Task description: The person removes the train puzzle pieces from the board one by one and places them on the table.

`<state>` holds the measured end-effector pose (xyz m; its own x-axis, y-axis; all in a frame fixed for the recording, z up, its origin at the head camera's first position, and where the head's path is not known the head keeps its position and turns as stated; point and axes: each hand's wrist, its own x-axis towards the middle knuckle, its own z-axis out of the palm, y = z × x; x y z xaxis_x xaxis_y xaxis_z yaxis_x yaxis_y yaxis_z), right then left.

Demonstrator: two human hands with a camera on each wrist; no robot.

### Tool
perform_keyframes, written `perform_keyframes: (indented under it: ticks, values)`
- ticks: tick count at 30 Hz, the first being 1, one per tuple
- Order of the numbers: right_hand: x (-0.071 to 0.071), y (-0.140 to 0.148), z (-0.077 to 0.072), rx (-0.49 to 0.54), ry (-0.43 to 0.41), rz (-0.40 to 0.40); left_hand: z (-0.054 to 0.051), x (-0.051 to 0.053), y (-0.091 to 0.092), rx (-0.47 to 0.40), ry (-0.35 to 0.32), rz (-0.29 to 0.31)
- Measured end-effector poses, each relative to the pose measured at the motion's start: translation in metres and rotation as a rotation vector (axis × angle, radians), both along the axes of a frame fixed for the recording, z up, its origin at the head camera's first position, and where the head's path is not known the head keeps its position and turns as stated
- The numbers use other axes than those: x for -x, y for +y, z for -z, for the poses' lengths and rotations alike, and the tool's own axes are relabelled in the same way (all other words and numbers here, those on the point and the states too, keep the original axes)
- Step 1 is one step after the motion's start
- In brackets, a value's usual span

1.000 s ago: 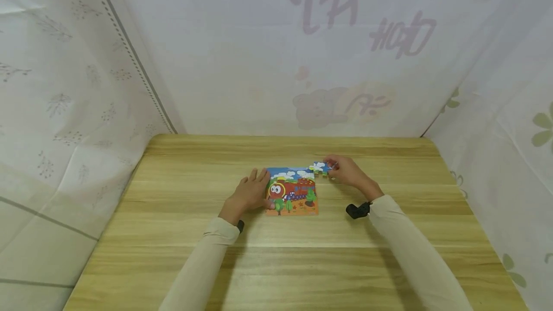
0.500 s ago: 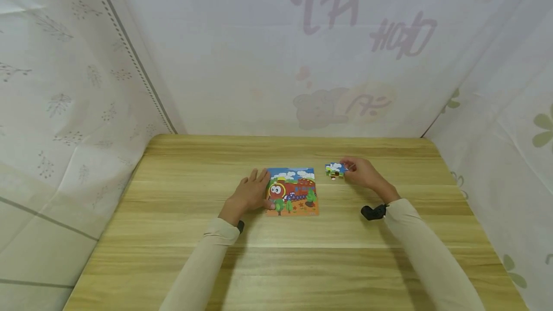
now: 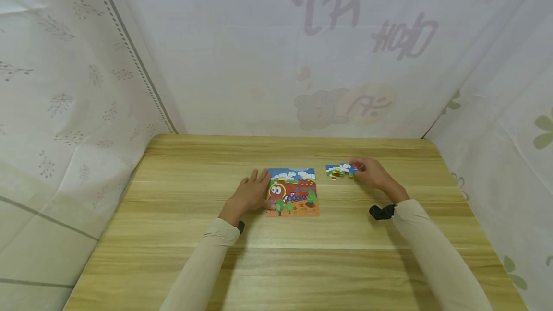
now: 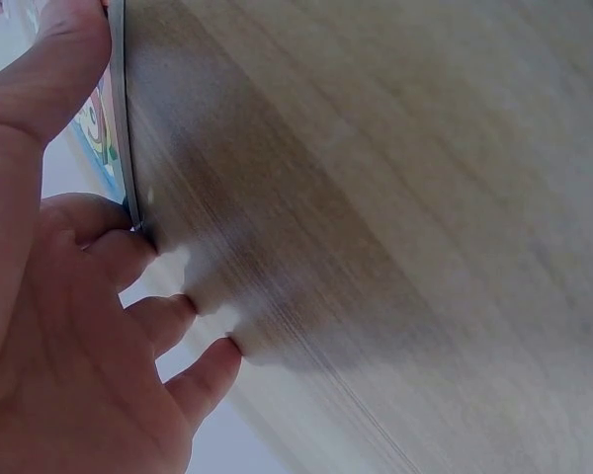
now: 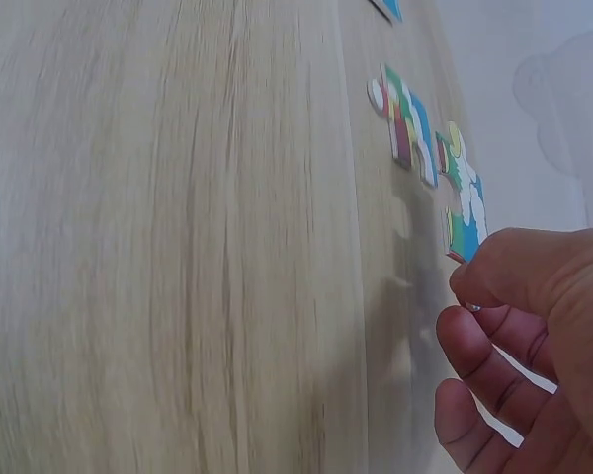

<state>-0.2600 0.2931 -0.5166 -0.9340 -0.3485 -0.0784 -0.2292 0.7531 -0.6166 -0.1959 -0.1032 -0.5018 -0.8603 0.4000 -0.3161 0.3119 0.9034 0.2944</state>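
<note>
My left hand (image 3: 248,193) rests at the left edge of a train jigsaw puzzle (image 3: 298,193), fingers extended and the thumb over its lower left corner. The left wrist view has this hand (image 4: 89,336) against the puzzle's side (image 4: 128,148). To the puzzle's right, my right hand (image 3: 371,173) pinches a blue and white jigsaw piece (image 3: 346,168) between thumb and fingers. Another jigsaw piece (image 5: 410,128), with a red patch, lies on the table, just left of the held one (image 5: 466,197) in the head view. My fingers hide part of the held piece.
The wooden table (image 3: 276,263) extends on every side of the puzzle. Behind it stands a pale printed cloth backdrop (image 3: 242,61), with more cloth to the left and right. A black wrist device (image 3: 382,212) sits at my right wrist.
My right hand has moved right, away from the puzzle's upper right corner, with the jigsaw piece. A second piece now shows separately to its left. My left hand has stayed in place.
</note>
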Motion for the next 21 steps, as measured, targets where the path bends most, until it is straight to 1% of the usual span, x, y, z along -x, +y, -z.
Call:
perform_keyframes:
  ticks: [6, 11, 19, 21]
  values:
    - [0.0, 0.008, -0.001, -0.005, -0.019, 0.023, 0.002, 0.001, 0.0, 0.006, -0.006, -0.005]
    - [0.001, 0.013, 0.002, -0.013, -0.008, 0.032, 0.002, 0.001, 0.0, 0.01, -0.011, -0.007]
    - [0.004, 0.015, 0.008, -0.015, -0.011, 0.022, 0.005, 0.0, 0.0, 0.017, 0.019, 0.022]
    - [0.006, 0.016, 0.008, -0.016, -0.015, 0.023, 0.004, 0.0, 0.0, 0.023, 0.019, 0.021]
